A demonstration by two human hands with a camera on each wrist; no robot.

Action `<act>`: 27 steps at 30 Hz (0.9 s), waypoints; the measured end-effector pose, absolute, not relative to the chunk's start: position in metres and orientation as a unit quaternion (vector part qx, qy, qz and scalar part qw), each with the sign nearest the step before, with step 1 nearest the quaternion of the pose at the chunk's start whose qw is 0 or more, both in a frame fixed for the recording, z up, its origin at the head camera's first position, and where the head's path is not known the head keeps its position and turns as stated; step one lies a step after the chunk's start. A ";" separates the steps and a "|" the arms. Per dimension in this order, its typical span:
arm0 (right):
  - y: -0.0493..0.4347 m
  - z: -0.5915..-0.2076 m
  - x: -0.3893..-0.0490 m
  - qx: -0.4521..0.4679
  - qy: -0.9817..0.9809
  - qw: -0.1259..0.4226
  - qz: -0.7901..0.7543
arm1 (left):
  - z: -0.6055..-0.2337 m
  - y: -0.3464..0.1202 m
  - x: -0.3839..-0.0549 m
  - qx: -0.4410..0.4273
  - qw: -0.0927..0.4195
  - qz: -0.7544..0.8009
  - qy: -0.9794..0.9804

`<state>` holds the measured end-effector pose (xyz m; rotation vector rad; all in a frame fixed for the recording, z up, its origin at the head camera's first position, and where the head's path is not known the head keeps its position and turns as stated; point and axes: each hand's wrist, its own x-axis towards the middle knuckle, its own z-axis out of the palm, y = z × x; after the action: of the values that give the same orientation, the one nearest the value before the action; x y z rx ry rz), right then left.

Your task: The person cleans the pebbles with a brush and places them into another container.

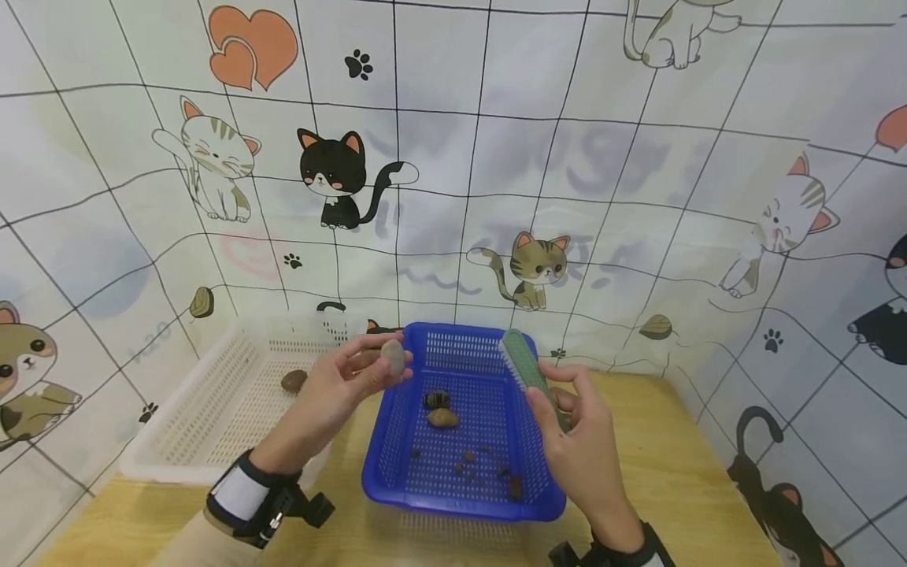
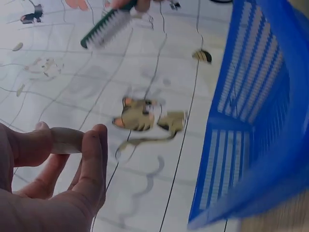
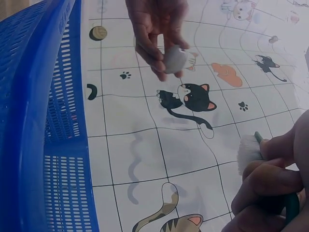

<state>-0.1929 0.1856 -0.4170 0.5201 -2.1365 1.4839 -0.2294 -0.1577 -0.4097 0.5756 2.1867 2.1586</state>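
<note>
Between thumb and fingers, my left hand pinches a pale grey stone, held up over the left rim of the blue basket. In the left wrist view the stone appears edge-on. A green brush with white bristles is gripped in my right hand, above the basket's right side. Its bristles face left, toward the stone but apart from it. Inside the blue basket lie a brown stone, a dark striped stone and several small pebbles.
A white basket stands on the left, partly behind my left forearm, with a brown stone in it. Both baskets are on a wooden table. A cat-printed sheet hangs behind and along both sides.
</note>
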 end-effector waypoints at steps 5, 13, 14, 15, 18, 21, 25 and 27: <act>0.187 -0.416 -0.194 0.200 -0.780 0.243 0.541 | -0.399 -0.194 -0.240 0.125 -0.025 0.582 0.803; 0.189 -0.414 -0.197 0.198 -0.801 0.216 0.523 | -0.399 -0.251 -0.269 0.095 -0.023 0.473 0.876; 0.189 -0.413 -0.198 0.193 -0.805 0.210 0.520 | -0.400 -0.258 -0.272 0.092 -0.021 0.453 0.887; 0.190 -0.413 -0.197 0.189 -0.809 0.203 0.518 | -0.401 -0.264 -0.276 0.090 -0.018 0.431 0.898; 0.191 -0.412 -0.197 0.176 -0.820 0.184 0.512 | -0.403 -0.281 -0.285 0.084 0.001 0.380 0.921; 0.192 -0.413 -0.197 0.163 -0.828 0.172 0.508 | -0.405 -0.292 -0.293 0.081 0.035 0.321 0.943; 0.194 -0.415 -0.197 0.152 -0.833 0.168 0.505 | -0.412 -0.301 -0.306 0.086 0.090 0.245 0.961; 0.195 -0.415 -0.198 0.154 -0.832 0.169 0.506 | -0.416 -0.303 -0.312 0.085 0.117 0.214 0.966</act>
<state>-0.1977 0.1949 -0.4149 0.4374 -2.3642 1.4375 -0.3118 -0.3032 -0.4159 0.2486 2.8282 0.6274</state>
